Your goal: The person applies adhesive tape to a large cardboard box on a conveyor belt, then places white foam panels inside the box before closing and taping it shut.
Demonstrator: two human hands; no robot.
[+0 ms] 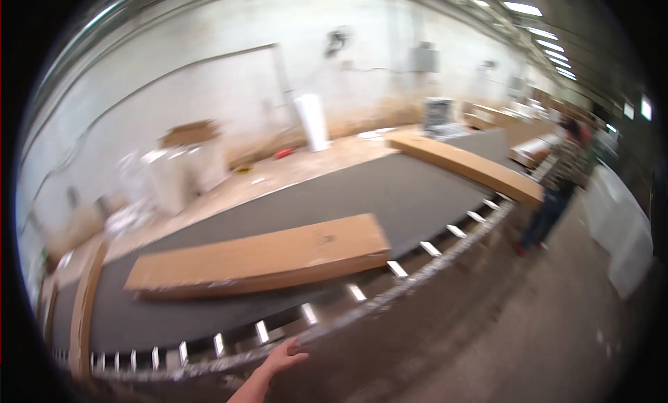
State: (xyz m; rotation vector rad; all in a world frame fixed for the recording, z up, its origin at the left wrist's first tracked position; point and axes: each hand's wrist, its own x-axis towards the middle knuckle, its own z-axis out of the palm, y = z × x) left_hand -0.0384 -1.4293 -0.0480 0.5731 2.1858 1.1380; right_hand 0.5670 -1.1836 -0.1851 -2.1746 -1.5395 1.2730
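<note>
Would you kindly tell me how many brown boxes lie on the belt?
4 visible: the middle box, the right box across the belt, the left box and, blurred, the leftmost box. Others may hide farther along.

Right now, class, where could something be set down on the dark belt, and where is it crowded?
The widest free patch is the dark belt between the middle carton and the right carton. A narrower patch lies between the middle carton and the left carton. It is crowded at the left end, where another carton lies near the left one.
</note>
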